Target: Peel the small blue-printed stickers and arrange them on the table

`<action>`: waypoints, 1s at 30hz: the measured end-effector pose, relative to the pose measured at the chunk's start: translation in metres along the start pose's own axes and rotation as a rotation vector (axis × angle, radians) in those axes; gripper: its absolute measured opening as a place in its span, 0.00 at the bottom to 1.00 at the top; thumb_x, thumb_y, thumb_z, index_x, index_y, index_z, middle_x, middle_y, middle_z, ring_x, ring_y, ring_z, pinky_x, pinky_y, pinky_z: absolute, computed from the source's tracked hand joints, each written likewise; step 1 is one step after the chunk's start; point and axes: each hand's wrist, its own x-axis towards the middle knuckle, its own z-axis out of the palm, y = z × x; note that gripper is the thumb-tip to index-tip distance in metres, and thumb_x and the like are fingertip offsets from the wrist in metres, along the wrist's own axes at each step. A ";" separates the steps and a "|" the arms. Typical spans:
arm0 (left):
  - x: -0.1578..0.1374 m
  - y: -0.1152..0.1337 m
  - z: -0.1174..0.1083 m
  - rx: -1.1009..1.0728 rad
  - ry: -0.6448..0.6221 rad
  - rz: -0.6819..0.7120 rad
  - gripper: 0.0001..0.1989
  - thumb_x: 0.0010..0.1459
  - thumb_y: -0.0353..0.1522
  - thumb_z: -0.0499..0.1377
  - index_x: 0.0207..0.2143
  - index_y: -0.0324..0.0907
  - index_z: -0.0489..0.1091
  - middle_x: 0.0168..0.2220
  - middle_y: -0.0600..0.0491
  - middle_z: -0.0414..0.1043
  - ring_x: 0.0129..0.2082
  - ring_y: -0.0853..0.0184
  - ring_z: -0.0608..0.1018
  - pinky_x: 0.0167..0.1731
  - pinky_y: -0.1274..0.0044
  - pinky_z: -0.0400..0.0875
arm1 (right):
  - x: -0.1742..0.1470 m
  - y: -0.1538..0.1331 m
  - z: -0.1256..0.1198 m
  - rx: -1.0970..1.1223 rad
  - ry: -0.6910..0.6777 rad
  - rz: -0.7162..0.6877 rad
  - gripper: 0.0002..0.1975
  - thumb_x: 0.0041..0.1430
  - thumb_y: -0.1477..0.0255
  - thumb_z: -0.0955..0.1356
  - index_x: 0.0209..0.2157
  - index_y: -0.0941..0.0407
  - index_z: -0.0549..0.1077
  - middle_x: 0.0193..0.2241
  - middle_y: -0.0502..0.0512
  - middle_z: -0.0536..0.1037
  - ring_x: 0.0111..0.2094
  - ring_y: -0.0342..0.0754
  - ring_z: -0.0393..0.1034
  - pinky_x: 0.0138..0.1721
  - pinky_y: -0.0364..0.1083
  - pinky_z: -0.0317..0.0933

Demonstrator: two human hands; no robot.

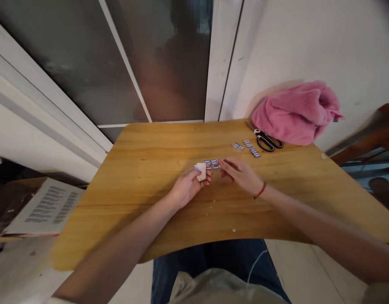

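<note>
My left hand (191,184) is closed on a small white piece of paper (201,172), held between thumb and fingers just above the table. My right hand (235,172), with a red string bracelet (260,191) at the wrist, is close on its right. Its thumb and forefinger are pinched together; what they hold, if anything, is too small to make out. Small blue-and-white labels (212,162) show just behind the two hands, partly covered by the fingers. More such labels (247,144) lie farther back on the right.
Black-handled scissors (266,141) lie beside a pink plush cloth (292,114) at the back right of the wooden table (124,190). White crumbs dot the tabletop near the front. A glass door stands behind; a printed cardboard box (48,207) is at the left.
</note>
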 end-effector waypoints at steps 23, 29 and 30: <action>-0.008 -0.010 -0.002 0.258 0.037 -0.157 0.14 0.48 0.34 0.65 0.37 0.35 0.74 0.34 0.48 0.77 0.32 0.67 0.78 0.38 0.75 0.74 | -0.023 0.005 0.028 0.136 0.240 -0.118 0.06 0.55 0.68 0.68 0.30 0.55 0.73 0.20 0.47 0.67 0.22 0.39 0.59 0.23 0.41 0.55; -0.007 -0.005 -0.002 0.120 0.049 -0.055 0.08 0.54 0.33 0.61 0.35 0.37 0.68 0.26 0.56 0.67 0.22 0.78 0.69 0.21 0.85 0.65 | -0.028 0.008 0.015 -0.024 0.272 -0.303 0.05 0.56 0.70 0.68 0.34 0.51 0.77 0.29 0.48 0.78 0.24 0.40 0.67 0.25 0.41 0.60; -0.007 -0.005 -0.002 0.088 0.048 -0.067 0.08 0.55 0.33 0.60 0.34 0.38 0.67 0.23 0.58 0.62 0.19 0.79 0.64 0.17 0.86 0.59 | -0.028 0.009 0.014 -0.045 0.265 -0.333 0.05 0.56 0.72 0.68 0.34 0.51 0.77 0.30 0.48 0.79 0.26 0.40 0.69 0.26 0.41 0.62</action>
